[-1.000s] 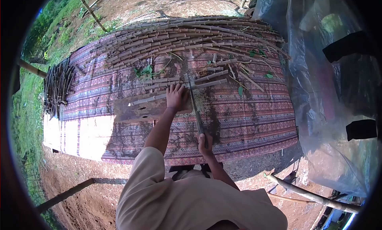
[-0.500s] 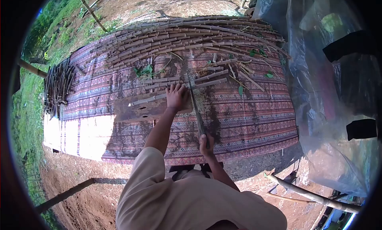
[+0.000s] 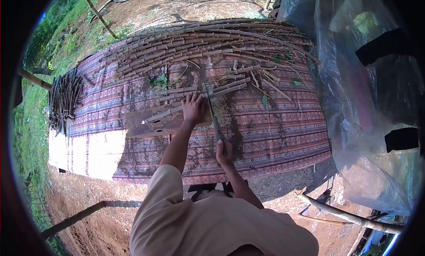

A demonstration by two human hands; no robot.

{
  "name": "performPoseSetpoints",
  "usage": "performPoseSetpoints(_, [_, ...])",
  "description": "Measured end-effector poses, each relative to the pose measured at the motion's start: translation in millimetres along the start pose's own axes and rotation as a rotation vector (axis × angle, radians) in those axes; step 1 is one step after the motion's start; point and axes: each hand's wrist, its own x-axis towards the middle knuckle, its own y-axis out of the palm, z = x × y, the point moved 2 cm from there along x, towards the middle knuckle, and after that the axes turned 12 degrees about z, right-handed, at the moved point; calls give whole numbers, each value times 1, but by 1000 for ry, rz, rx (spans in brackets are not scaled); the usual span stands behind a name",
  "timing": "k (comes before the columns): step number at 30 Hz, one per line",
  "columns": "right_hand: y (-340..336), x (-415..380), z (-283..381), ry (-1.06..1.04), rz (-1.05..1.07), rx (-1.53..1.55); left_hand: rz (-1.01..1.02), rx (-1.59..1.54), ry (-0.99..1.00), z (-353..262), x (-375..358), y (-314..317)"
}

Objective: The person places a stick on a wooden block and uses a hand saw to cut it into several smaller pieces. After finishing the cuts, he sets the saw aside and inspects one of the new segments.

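My left hand (image 3: 194, 109) presses down on a pale brown stem (image 3: 164, 114) over a wooden board (image 3: 146, 124), its fingers wrapped over the stem. My right hand (image 3: 224, 151) grips the handle of a long, narrow saw (image 3: 213, 116). The blade points away from me and crosses the stem just right of my left hand. Pale sawdust lies around the blade. Short cut stem pieces (image 3: 228, 88) rest beyond the board, to the right of the blade.
Long stems (image 3: 190, 41) are heaped along the far side of the patterned cloth (image 3: 283, 141) on the table. A bundle of short, dark stems (image 3: 64, 96) lies at the left end. Clear plastic sheeting (image 3: 345, 92) hangs at the right. Wooden poles (image 3: 349, 218) stand nearby.
My right hand and the saw have moved away from me and slightly left along the cut. My left hand stays on the stem.
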Motion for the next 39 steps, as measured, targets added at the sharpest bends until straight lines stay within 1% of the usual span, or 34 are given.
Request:
performPoseSetpoints(1, [-3, 8, -5, -2, 63, 33, -7, 8, -5, 4, 2, 1])
performPoseSetpoints(4, [-11, 5, -4, 44, 79, 124, -7, 10, -1, 0, 2, 0])
performPoseSetpoints(6, [-17, -7, 0, -13, 57, 66, 7, 16, 34, -2, 0, -6])
performPoseSetpoints(7, [-18, -11, 3, -47, 51, 42, 18, 4, 87, -3, -2, -6])
performPoseSetpoints(10, [-10, -14, -4, -33, -8, 79, 68, 28, 103, -7, -4, -5])
performPoseSetpoints(11, [-8, -14, -9, 14, 8, 94, 56, 25, 99, -7, -6, -4])
performPoseSetpoints(13, [-6, 10, 8, 100, 42, 112, 75, 11, 107, -7, -4, -3])
performPoseSetpoints(16, [0, 29, -7, 57, 40, 1, 76, 2, 119, -4, -4, -2])
performPoseSetpoints(19, [-2, -3, -6, 31, 6, 75, 75, 5, 106, -6, -2, -3])
performPoseSetpoints(22, [-9, -16, -6, -38, 3, 15, 88, -3, 89, -5, 0, -8])
performPoseSetpoints(23, [-7, -9, -14, 63, 17, 67, 102, -13, 91, -7, -3, -8])
performPoseSetpoints(25, [-7, 26, -14, 10, 15, -43, 81, -5, 101, -7, -3, -5])
performPoseSetpoints(27, [-2, 52, -12, 75, 12, -26, 81, 6, 95, -5, -2, -3])
performPoseSetpoints(29, [0, 43, -12, 73, 15, 29, 103, 9, 75, -3, 0, -1])
performPoseSetpoints(33, [0, -17, -15, 18, -17, -28, 39, 19, 101, 0, 0, 3])
performPoseSetpoints(36, [1, -7, -16, 56, -27, 44, 71, 11, 89, -3, -5, 1])
performPoseSetpoints(39, [-3, 48, -13, 56, 15, 16, 69, 1, 95, -4, -1, -2])
